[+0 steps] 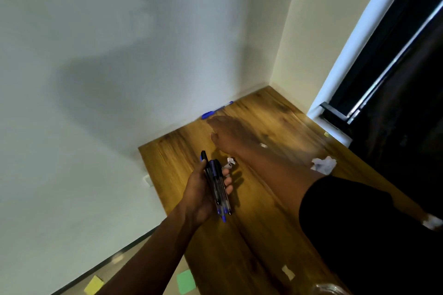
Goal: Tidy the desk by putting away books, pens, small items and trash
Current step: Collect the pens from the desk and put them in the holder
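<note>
A: What room is it, and what is on the far left?

B: A corner with pale walls, where a wooden desk (268,199) is pushed in. On the left wall falls a big soft shadow. Low on the left, on the floor, lie a yellow sticky note (94,284) and a green sticky note (186,281); the green one is just beside the desk edge.

A: And the left hand?

B: The left hand (203,189) is above the near left part of the desk. Its fingers are curled round a bundle of pens (217,188), clear barrels with blue and black caps, so it grips them firmly. Just beyond the fingertips lies a small crumpled paper scrap (230,161).

A: Where is the right hand?

B: The right hand (230,132) reaches over the desk toward the back wall. It is blurred, but the fingers look stretched out and hold nothing. Just beyond the fingertips lies one blue pen (217,110), along the wall at the back edge of the desk.

A: And more to the right?

B: A black sleeve (359,223) covers the right upper arm. Behind the arm lies a crumpled white paper (323,164), and near the right border a smaller white scrap (432,221). In the far right is a dark window (407,55) with a white frame.
</note>
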Demonstrator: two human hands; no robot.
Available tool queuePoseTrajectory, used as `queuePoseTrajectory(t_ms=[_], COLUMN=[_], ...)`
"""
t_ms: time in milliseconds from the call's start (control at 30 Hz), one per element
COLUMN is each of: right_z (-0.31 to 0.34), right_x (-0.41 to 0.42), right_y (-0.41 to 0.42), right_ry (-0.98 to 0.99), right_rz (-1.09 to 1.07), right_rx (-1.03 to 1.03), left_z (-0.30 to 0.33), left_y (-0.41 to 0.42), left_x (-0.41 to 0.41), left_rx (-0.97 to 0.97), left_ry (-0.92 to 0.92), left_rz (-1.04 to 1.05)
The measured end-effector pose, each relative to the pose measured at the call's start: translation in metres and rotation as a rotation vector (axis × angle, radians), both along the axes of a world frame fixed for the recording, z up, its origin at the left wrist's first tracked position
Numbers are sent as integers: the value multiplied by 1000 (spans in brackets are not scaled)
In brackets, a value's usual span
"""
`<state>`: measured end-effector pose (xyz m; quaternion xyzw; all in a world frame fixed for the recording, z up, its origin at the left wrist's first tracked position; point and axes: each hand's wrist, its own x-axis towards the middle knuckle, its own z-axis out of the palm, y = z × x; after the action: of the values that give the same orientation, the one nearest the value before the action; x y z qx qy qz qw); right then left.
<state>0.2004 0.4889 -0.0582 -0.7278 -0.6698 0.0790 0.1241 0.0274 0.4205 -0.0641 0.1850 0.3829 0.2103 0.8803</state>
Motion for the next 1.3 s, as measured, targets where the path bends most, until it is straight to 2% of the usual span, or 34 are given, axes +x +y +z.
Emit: queuePoseTrajectory(t_ms=[133, 267, 667, 833, 967, 1033, 1200, 1300], right_z=[-16, -29, -35, -29, 10, 35, 77, 84], right_x=[8, 18, 30, 25, 13, 5, -9, -17], right_y=[34, 52, 59, 51, 30, 15, -49, -99], right_ry=[-18, -135, -312, -320, -188, -72, 397, 504], right_rz=[27, 57, 110, 88, 12, -38, -234, -297], right_rx=[-21, 28, 153, 296, 504, 536, 458, 367], left_z=[4, 0, -13, -9, -1, 6, 19, 22], left_y=[16, 26, 30, 27, 23, 18, -5, -25], left_x=[6, 5, -1, -3, -2, -1, 6, 12], left_rx=[27, 38, 48, 54, 7, -15, -27, -11], left_ry=[11, 20, 42, 16, -21, -43, -55, -40], left_rz=[40, 61, 91, 89, 92, 91, 63, 6])
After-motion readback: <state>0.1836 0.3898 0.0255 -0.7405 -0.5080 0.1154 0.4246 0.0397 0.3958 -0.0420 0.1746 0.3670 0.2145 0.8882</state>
